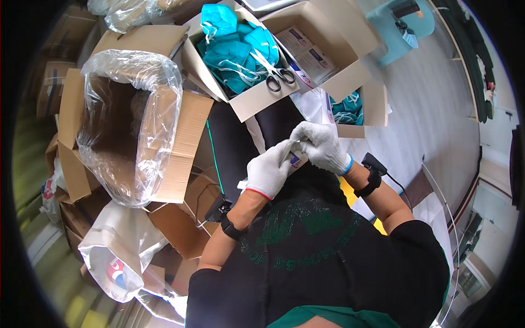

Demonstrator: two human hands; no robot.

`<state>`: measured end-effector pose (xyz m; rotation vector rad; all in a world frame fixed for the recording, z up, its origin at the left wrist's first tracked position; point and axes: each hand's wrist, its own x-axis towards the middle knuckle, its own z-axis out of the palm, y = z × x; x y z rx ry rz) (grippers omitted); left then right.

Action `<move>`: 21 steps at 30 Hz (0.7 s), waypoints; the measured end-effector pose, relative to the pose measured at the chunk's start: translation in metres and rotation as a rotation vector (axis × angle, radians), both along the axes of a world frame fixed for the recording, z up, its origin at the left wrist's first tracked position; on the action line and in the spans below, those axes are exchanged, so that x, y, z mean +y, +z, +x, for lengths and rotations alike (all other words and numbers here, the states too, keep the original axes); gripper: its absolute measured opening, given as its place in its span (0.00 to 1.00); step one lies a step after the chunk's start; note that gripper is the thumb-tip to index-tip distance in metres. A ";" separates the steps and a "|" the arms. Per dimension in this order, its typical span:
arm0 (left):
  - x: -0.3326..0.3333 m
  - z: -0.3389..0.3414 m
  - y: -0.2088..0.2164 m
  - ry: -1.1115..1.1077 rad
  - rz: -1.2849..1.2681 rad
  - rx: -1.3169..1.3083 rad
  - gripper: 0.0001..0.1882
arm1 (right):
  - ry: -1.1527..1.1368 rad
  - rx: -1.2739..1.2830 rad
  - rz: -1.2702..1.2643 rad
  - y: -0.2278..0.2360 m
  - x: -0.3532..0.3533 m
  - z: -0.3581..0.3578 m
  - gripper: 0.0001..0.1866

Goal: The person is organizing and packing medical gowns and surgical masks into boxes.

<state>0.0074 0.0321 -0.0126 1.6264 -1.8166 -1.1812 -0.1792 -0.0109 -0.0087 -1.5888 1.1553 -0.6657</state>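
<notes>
A carton (188, 136) with clear liner (164, 101) stands left; a smaller box (249, 105) holds teal masks (227, 57), scissors (273, 71) lying on top, its neighbour box (350, 33) pale packets (307, 56); left hand (269, 170) and right hand (324, 147) pinch fingers closed on a small white pouch (296, 160) above the lap (279, 121), probably light, soft, slippery, best gripped by its edges

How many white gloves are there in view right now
2: a red-edged glove on the left hand and a blue-edged glove on the right hand. None look hidden here, though closed spots can't be checked.
</notes>
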 end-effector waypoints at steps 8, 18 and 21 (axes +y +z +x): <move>0.015 0.011 -0.007 -0.038 0.005 -0.028 0.07 | 0.201 0.055 0.158 0.013 -0.010 0.003 0.04; 0.042 -0.005 -0.007 -0.005 -0.186 -0.019 0.06 | 0.089 1.065 -0.175 0.013 -0.151 0.072 0.21; 0.049 -0.006 0.000 0.050 -0.160 0.039 0.08 | 0.090 1.135 -0.204 0.004 -0.161 0.077 0.19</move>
